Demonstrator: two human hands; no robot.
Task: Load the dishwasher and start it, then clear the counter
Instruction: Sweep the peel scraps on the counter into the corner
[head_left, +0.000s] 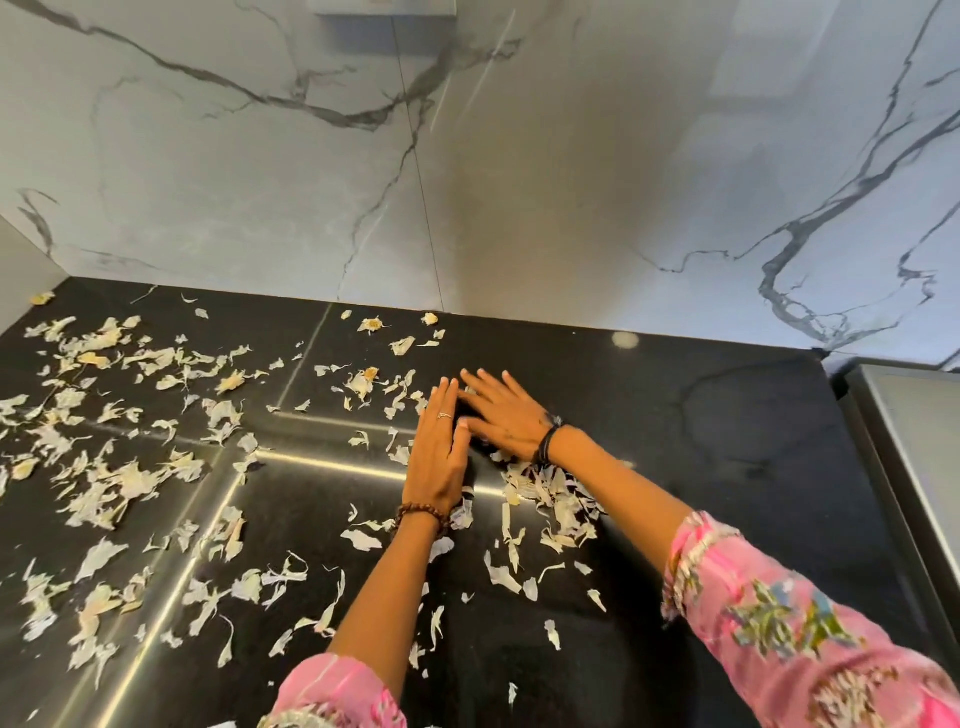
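Note:
Pale, papery garlic peels (119, 467) lie scattered over the black stone counter (701, 441), thickest on the left half. A smaller heap of peels (550, 499) sits just below my right wrist. My left hand (441, 452) lies flat on the counter with fingers together, a ring on one finger and a bead bracelet at the wrist. My right hand (504, 415) rests flat beside it, angled left, its fingertips touching the left hand's fingertips. Neither hand holds anything. Both arms wear pink flowered sleeves.
A white marble-patterned wall (519, 182) rises behind the counter. A grey side panel (21, 280) closes the far left corner. At the right edge stands a metal-sided appliance or sink edge (914, 467). The dishwasher is out of view.

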